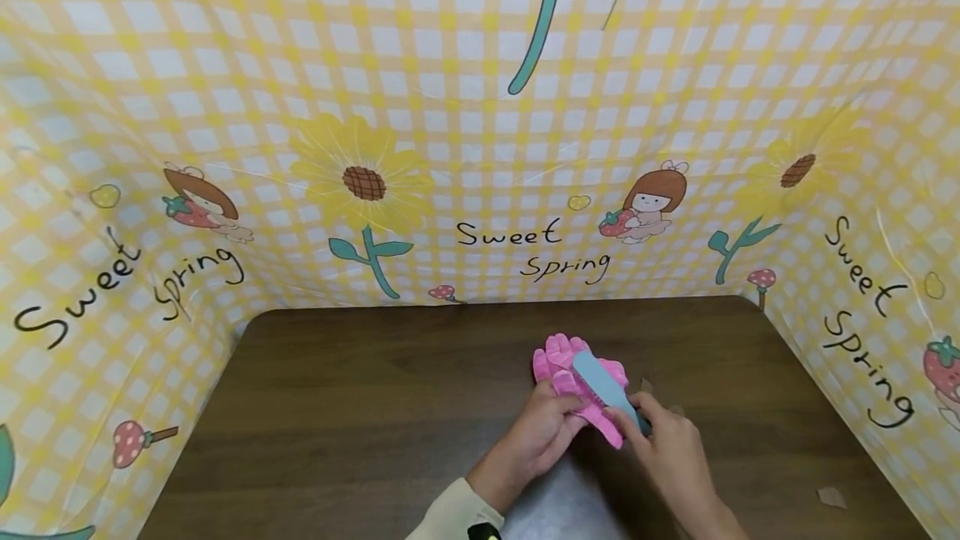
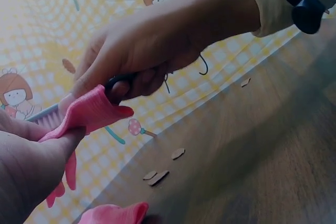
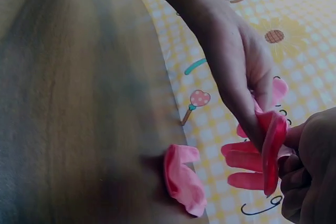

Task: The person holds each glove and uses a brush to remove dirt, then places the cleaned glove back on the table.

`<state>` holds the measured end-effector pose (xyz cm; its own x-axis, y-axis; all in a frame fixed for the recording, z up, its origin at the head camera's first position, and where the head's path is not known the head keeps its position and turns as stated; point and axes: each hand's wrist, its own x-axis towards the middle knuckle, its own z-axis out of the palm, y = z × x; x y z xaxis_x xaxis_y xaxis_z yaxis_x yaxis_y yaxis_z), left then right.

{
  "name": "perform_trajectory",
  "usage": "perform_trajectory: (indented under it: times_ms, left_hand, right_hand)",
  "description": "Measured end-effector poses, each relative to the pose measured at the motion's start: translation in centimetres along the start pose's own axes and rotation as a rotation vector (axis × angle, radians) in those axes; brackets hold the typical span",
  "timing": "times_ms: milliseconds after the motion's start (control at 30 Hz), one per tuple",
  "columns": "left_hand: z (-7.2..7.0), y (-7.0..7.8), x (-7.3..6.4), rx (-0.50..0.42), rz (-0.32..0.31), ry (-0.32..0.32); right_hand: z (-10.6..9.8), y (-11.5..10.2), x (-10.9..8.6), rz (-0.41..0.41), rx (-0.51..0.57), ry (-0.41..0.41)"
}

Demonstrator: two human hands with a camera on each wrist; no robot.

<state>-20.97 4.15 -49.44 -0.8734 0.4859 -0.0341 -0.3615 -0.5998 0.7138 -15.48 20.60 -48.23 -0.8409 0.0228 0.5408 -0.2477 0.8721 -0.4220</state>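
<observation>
A pink glove (image 1: 600,419) is pinched by my left hand (image 1: 528,436), its thumb on top and its cuff hanging toward me. My right hand (image 1: 671,444) grips the dark handle of a light-blue brush (image 1: 600,377), whose head lies over the glove. In the left wrist view, pale bristles of the brush (image 2: 48,119) show between my left hand (image 2: 26,161) and the held glove (image 2: 92,111). A second pink glove (image 3: 184,182) lies on the table in the right wrist view; in the head view the two gloves overlap.
Several small brown flakes (image 2: 158,178) lie on the dark wooden table (image 1: 360,407). One brown scrap (image 1: 831,497) is near the table's right side. Yellow checked cloth (image 1: 480,140) with printed flowers and lettering hangs around the back and sides.
</observation>
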Motion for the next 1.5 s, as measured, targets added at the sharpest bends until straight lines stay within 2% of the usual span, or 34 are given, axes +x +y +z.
perform_trajectory:
  times_ms: [100, 300, 700, 933, 1000, 1233, 1367, 1500]
  left_hand:
    - [0.0, -0.1, -0.1, -0.003, 0.000, 0.000]
    - [0.3, -0.2, -0.1, 0.009, 0.006, 0.000]
    - [0.5, -0.2, -0.4, 0.046, 0.004, 0.029]
    - [0.2, 0.1, -0.4, 0.065, 0.004, 0.039]
    - [0.1, 0.2, -0.4, 0.075, 0.008, 0.032]
    - [0.2, 0.7, -0.3, 0.069, 0.011, 0.010]
    - [0.5, 1.0, -0.4, 0.055, 0.024, 0.002]
    - [0.5, 1.0, -0.6, 0.042, 0.020, -0.010]
  right_hand:
    - [-0.3, 0.3, 0.3, 0.013, -0.013, 0.022]
    - [-0.7, 1.1, 0.7, 0.102, 0.006, 0.015]
    - [-1.1, 2.0, 1.0, 0.155, 0.007, -0.022]
    - [-1.8, 1.6, 1.2, 0.213, 0.022, -0.039]
    - [-1.8, 1.0, 0.9, 0.185, 0.037, -0.026]
    - [-0.8, -0.8, -0.2, -0.026, 0.040, -0.059]
    - [-0.5, -0.8, -0.2, -0.060, -0.006, 0.006]
    - [-0.7, -0.3, 0.2, -0.040, -0.038, 0.056]
